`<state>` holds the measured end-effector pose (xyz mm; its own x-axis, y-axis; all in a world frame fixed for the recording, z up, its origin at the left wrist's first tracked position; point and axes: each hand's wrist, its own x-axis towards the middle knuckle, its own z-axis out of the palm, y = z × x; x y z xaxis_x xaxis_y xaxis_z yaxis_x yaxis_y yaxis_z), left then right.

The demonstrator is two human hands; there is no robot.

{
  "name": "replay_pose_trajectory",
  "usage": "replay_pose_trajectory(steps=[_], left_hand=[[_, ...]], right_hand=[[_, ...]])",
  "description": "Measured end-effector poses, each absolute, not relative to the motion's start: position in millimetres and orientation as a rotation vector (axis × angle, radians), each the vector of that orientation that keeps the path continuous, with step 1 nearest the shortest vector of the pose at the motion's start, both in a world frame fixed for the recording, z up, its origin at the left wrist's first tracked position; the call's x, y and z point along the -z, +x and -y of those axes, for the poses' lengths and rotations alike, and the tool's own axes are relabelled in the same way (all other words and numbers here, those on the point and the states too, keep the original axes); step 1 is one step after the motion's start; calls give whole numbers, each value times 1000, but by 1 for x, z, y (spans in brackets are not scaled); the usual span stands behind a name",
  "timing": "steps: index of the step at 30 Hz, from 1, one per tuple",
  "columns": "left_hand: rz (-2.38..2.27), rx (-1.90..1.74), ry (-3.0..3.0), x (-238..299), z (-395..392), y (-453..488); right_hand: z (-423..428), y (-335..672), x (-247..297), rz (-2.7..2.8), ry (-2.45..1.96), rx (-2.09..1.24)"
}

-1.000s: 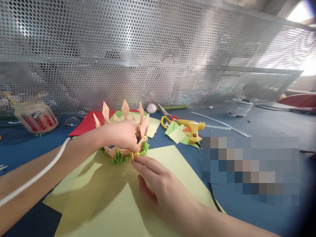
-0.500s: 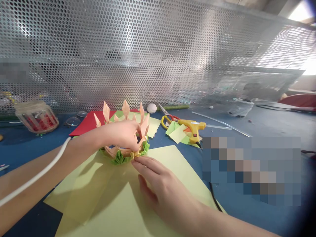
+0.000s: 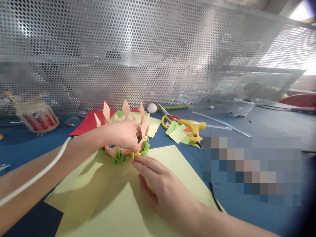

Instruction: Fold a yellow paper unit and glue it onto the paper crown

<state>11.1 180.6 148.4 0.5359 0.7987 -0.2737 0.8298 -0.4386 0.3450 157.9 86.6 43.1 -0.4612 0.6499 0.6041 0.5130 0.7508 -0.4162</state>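
A ring of folded paper [image 3: 125,108], with peach upright points and crinkled green pieces round its base, stands on pale yellow sheets [image 3: 118,204]. My left hand [image 3: 125,133] reaches over it from the left, fingers curled down inside the front rim, their tips partly hidden. A small yellow folded piece [image 3: 135,153] sits at the ring's front, between both hands. From outside, my right hand [image 3: 163,184] touches that piece with its stretched fingertips; its thumb is apart and lower down.
Right of the ring lie a yellow glue gun [image 3: 194,126], scissors [image 3: 165,121] and green paper squares [image 3: 179,135]. A jar with red contents [image 3: 37,118], glasses [image 3: 72,121] and red paper [image 3: 86,123] are to the left. Behind stands a perforated metal screen [image 3: 148,49].
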Motion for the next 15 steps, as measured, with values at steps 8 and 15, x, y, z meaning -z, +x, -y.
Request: replay_pose_trajectory(steps=[8,15], left_hand=[[-1459,403,2383,-153,-176,15],[-1475,435,2407,-156,-173,17]], right_hand=[[-84,158,-43,2158,-869,-234],[-85,158,-42,2159,-863,-230]])
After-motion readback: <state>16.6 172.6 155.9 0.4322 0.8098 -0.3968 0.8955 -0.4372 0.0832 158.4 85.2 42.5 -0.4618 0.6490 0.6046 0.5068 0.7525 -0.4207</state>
